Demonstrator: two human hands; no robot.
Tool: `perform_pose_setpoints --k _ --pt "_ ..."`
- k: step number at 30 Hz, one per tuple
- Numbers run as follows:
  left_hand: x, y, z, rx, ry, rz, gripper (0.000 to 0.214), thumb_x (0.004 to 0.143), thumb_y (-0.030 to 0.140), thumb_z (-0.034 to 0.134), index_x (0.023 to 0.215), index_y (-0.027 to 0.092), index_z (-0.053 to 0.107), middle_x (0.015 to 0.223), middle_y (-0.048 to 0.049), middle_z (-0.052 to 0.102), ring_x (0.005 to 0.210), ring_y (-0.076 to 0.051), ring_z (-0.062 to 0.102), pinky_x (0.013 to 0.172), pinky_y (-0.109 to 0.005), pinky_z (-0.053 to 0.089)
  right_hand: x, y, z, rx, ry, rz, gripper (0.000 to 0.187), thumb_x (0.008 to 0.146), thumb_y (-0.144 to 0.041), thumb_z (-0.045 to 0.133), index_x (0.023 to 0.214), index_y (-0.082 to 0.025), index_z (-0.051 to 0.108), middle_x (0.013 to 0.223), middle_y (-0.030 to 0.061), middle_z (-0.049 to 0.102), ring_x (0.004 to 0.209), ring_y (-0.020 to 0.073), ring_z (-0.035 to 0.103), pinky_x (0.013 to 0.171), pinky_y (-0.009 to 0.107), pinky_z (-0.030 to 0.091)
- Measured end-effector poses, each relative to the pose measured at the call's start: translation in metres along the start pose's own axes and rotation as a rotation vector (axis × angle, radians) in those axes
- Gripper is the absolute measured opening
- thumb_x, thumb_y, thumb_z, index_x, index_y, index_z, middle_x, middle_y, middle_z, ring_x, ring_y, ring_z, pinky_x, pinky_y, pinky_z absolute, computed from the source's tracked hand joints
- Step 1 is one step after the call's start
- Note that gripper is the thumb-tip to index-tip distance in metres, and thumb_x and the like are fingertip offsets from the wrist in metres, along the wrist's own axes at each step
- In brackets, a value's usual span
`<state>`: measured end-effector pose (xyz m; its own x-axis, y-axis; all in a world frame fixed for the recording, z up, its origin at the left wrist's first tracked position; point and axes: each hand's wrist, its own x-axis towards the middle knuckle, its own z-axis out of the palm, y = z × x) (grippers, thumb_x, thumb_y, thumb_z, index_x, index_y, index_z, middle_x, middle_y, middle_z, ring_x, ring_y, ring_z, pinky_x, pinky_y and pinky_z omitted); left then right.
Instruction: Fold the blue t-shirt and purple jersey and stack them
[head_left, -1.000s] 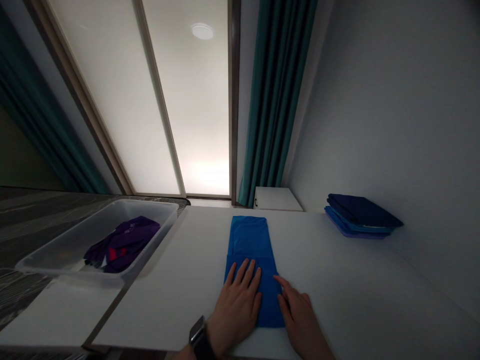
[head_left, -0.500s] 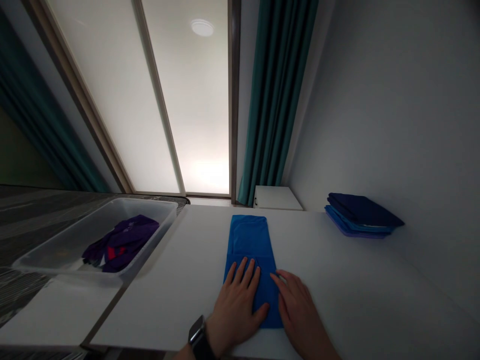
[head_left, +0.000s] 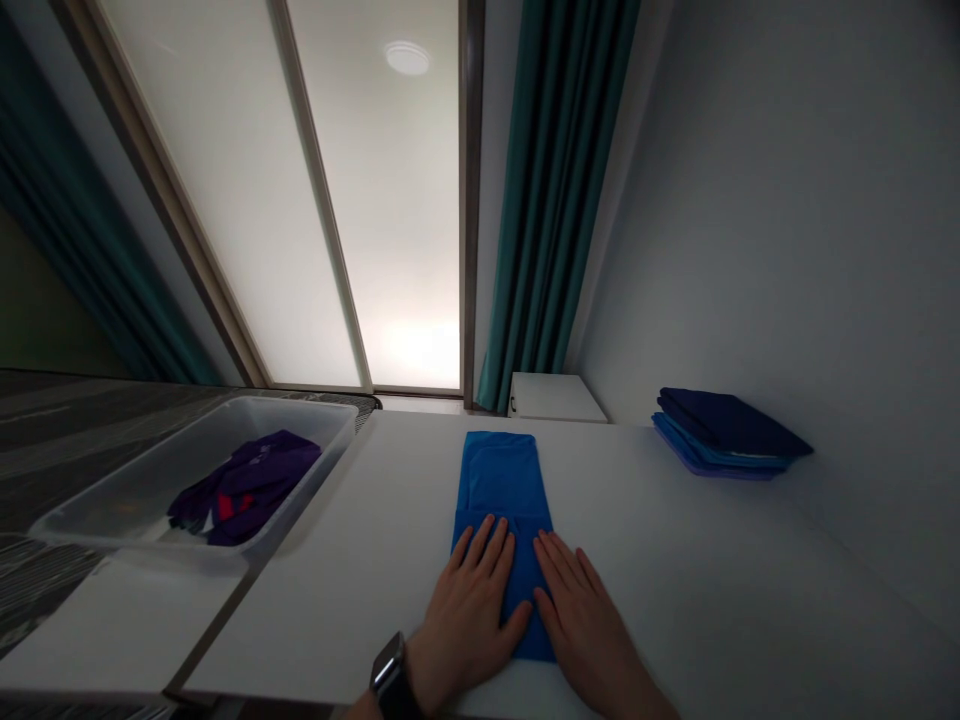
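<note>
Blue cloth [head_left: 501, 480] held flat at the near edge of the surface [head_left: 712, 580]

The left hand [head_left: 476, 600] and right hand [head_left: 581, 620] are laid side by side on its near end, fingers spread, nothing pinched; its long axis runs toward the far edge. Purple garments [head_left: 247, 480] are held in a clear tub [head_left: 105, 505] at the left edge.

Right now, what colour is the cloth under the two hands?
Bright blue. The folded cloth shows best in the head view.

a blue cloth [head_left: 501, 478], folded into a long strip, lies flat on the white table [head_left: 675, 560].
</note>
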<state>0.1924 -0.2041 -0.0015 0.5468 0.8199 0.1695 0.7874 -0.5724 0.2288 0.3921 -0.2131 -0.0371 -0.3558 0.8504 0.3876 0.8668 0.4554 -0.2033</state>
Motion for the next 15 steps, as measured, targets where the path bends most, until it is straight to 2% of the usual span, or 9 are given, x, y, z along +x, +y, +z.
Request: perform_pose_setpoints --k 2,4,6,8,15 --pt "0.0 -0.001 0.001 -0.003 0.004 -0.003 0.069 0.096 0.052 0.041 0.154 0.019 0.024 0.159 -0.0081 0.023 0.147 -0.029 0.017 0.12 -0.049 0.017 0.006 0.003 -0.004 0.054 0.069 0.063 0.044 0.099 -0.033 0.035 0.138 -0.021 0.049 0.134 0.01 0.059 0.123 0.0239 0.054 0.103 0.045 0.042" --pt "0.0 -0.001 0.002 -0.001 0.0 -0.005 0.071 0.095 0.052 0.043 0.154 0.018 0.023 0.16 -0.0084 0.022 0.148 -0.029 0.016 0.12 -0.05 0.016 0.017 0.007 -0.008 0.08 0.133 0.141 0.035 0.099 -0.031 0.035 0.121 -0.021 0.06 0.114 0.0099 0.067 0.105 0.0229 0.061 0.092 0.041 0.047" --pt "0.0 0.0 0.003 0.006 -0.001 -0.009 0.072 0.094 0.052 0.044 0.154 0.017 0.023 0.16 -0.0091 0.021 0.148 -0.029 0.016 0.12 -0.05 0.015 0.027 0.011 -0.011 0.052 0.153 0.192 0.029 0.098 -0.031 0.036 0.097 -0.021 0.064 0.094 0.0077 0.066 0.09 0.0224 0.06 0.082 0.039 0.047" --pt "0.0 0.001 0.003 0.017 -0.001 -0.017 0.074 0.094 0.051 0.044 0.154 0.015 0.022 0.16 -0.0102 0.019 0.148 -0.029 0.015 0.12 -0.049 0.015 0.035 0.014 -0.01 -0.008 0.134 0.203 0.028 0.098 -0.032 0.039 0.082 -0.022 0.06 0.084 0.0056 0.063 0.083 0.0223 0.057 0.076 0.037 0.044" --pt "-0.001 0.003 0.002 0.017 0.014 -0.053 0.077 0.091 0.053 0.048 0.154 0.016 0.023 0.161 -0.0112 0.013 0.148 -0.034 0.007 0.119 -0.054 0.016 0.035 0.022 0.0 -0.09 0.142 0.199 0.034 0.099 -0.031 0.034 0.073 -0.022 0.053 0.077 0.004 0.059 0.076 0.0212 0.053 0.07 0.034 0.037"
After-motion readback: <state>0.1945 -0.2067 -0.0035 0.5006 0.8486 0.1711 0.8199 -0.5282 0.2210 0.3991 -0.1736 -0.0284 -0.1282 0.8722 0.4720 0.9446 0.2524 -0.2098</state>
